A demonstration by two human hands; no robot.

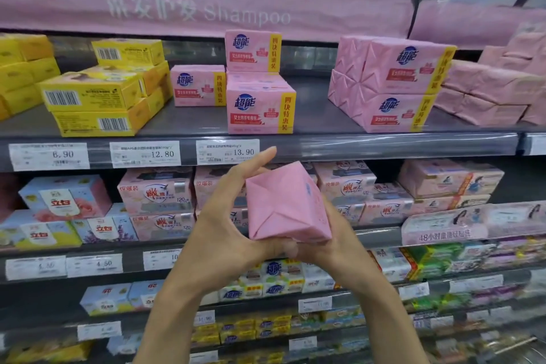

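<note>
pink pack (286,204): paper-wrapped soap block, held up between both hands in front of the shelves, tilted, folded end face toward camera.
left hand (224,216): grasping the pink pack on its left side, thumb base under the lower left corner, fingers curled up behind the top edge, index tip showing above the pack.
right hand (334,236): grasping the pack from below and from the right, mostly hidden behind it; heel of palm touching the left hand under the pack.
shelf edge (384,146): grey rail just above the hands.
price tag (227,151): white, reads 13.90, directly above the left hand's fingertips.
pink stack (260,106): same-colour packs with blue logo and yellow strip, on the shelf straight above the hands.
big pink stack (396,83): two packs piled, above and right of the hands.
yellow boxes (97,94): barcoded stack, above and well left of the hands.
banner (206,9): pink strip, reads Shampoo, far above the hands.
lower packs (156,201): pale pink packs just left of the left hand, behind it.
</note>
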